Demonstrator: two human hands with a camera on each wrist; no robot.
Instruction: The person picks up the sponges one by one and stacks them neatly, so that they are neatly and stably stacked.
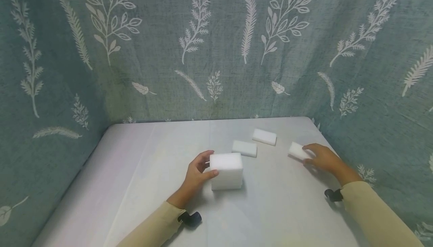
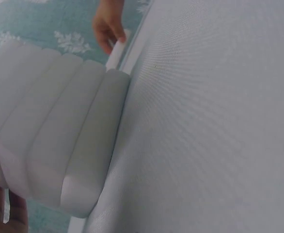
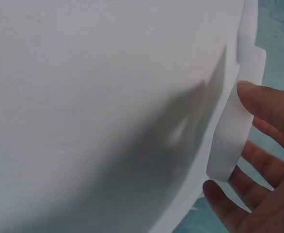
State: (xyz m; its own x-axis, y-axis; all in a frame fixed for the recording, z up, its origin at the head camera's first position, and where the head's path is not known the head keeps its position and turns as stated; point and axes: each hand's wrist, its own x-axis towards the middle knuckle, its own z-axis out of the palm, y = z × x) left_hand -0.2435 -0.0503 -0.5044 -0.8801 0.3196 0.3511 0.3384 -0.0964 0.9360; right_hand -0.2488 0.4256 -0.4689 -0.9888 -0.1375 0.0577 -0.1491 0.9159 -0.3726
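Several white sponge blocks form an upright stack (image 1: 226,173) near the middle of the table. My left hand (image 1: 197,171) holds its left side, the thumb at the near face and the fingers round the far corner. In the left wrist view the layers of the stacked sponges (image 2: 59,131) show one against another. Over at the right, my right hand (image 1: 324,159) pinches a single white sponge (image 1: 296,150) by its right end. The right wrist view has the thumb on one face of that sponge (image 3: 231,136) and the fingers along the other side.
Two more white sponges lie flat behind the stack, a nearer one (image 1: 244,148) and a farther one (image 1: 265,137). The white-covered table (image 1: 152,156) ends at a green leaf-patterned curtain (image 1: 152,66) at the back and sides.
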